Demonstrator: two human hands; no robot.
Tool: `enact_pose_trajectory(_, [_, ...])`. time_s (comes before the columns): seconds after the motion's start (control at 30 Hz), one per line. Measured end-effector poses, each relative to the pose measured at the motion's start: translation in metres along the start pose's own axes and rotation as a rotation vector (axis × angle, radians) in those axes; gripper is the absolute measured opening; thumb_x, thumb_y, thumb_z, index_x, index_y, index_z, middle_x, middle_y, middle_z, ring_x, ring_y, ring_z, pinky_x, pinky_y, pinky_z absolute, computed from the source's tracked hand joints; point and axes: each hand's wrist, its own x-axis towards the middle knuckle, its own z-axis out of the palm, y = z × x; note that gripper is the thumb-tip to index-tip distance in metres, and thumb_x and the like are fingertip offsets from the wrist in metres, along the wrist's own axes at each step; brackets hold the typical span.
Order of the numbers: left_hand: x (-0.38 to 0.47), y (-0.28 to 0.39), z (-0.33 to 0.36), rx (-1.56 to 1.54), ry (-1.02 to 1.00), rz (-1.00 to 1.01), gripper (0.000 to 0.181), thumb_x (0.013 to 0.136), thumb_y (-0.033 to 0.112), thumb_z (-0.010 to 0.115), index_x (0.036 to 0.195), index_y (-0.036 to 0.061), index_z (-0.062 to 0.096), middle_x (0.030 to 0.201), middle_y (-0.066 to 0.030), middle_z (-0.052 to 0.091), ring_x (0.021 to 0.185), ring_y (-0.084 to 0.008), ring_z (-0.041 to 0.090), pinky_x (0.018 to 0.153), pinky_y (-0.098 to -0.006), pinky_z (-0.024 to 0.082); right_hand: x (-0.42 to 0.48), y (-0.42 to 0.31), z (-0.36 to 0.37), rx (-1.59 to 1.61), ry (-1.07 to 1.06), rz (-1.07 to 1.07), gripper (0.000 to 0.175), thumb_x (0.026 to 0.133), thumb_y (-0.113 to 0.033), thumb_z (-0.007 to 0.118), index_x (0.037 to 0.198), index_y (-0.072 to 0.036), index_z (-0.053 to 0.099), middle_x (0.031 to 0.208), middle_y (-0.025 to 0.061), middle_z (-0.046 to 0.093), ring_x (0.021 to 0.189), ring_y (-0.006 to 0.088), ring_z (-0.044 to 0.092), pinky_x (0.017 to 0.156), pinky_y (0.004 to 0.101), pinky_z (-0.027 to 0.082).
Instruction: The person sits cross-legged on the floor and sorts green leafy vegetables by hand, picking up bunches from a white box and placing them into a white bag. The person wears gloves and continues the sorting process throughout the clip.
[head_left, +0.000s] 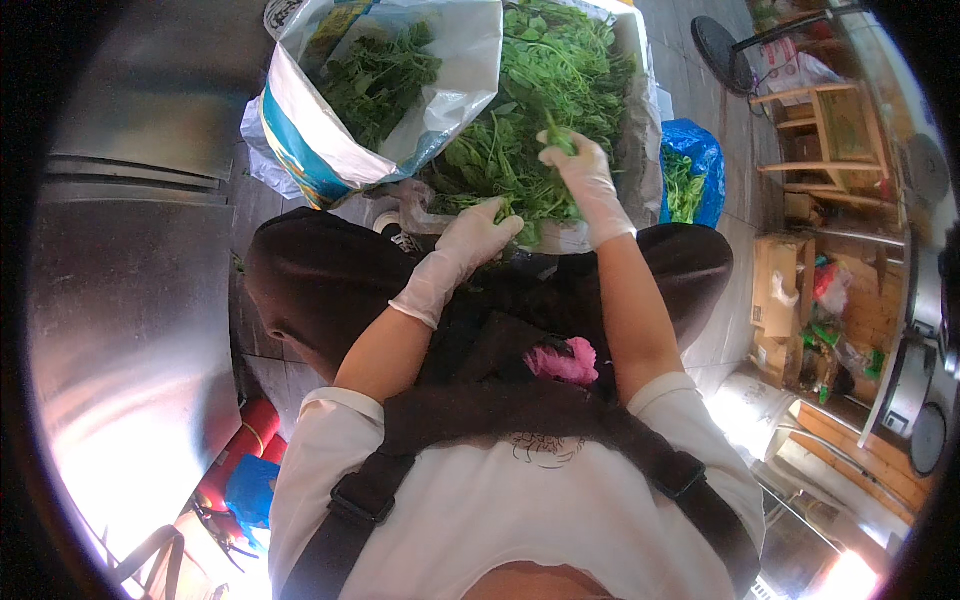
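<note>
Both hands wear thin whitish gloves. My right hand (581, 169) pinches a green sprig (561, 140) between thumb and fingers, above a heap of leafy greens (559, 67). Lower and to the left, my left hand (480, 234) has its thumb and fingers closed around some leafy stems (504, 212) at the heap's near edge. The heap fills a white box (646, 150) before my knees. Beside it on the left stands a wide-mouthed white and blue plastic bag (300, 124), with darker leafy greens (382, 75) inside.
A blue plastic bag (712, 176) of greens sits right of the box. Farther right are a wooden rack (832, 165) and cardboard boxes (780, 285). A metal cabinet (135, 300) stands close on the left, near red cylinders (255, 431). Pink cloth-like material (566, 361) shows at my apron.
</note>
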Motion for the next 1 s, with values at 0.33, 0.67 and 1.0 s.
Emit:
enact_pose_trajectory(0.33, [-0.009,0.004,-0.004,-0.24,0.045,-0.033,0.027,0.088,0.02,0.06,0.107,0.002,0.064,0.101,-0.0078,0.068,0.09,-0.0124,0.059,0.085,-0.0282,0.048,-0.005,-0.027,0.007,0.075,0.027,0.035,0.06,0.077,-0.032,0.078,0.125,-0.002,0.057,0.111,0.0154,0.065,0.1,0.0206,0.062,0.094,0.0334,0.047])
enact_pose_trajectory(0.67, [-0.028,0.013,0.006,-0.393,0.213,0.137,0.023,0.092,0.021,0.062,0.104,0.0012,0.066,0.093,-0.007,0.069,0.086,-0.011,0.059,0.081,-0.0277,0.049,-0.106,-0.023,-0.004,-0.653,-0.1,-0.726,0.029,0.069,-0.011,0.07,0.097,-0.016,0.065,0.091,0.0054,0.068,0.087,0.0283,0.063,0.072,0.0398,0.053])
enact_pose_trajectory(1.0, [-0.02,0.001,0.003,-0.296,-0.109,-0.124,0.025,0.092,0.027,0.06,0.105,0.006,0.065,0.084,-0.001,0.07,0.065,-0.011,0.058,0.053,-0.0285,0.046,-0.08,-0.014,0.005,-0.797,-0.054,-0.574,0.032,0.074,-0.004,0.061,0.102,-0.018,0.065,0.09,0.006,0.068,0.09,0.03,0.064,0.074,0.0411,0.052])
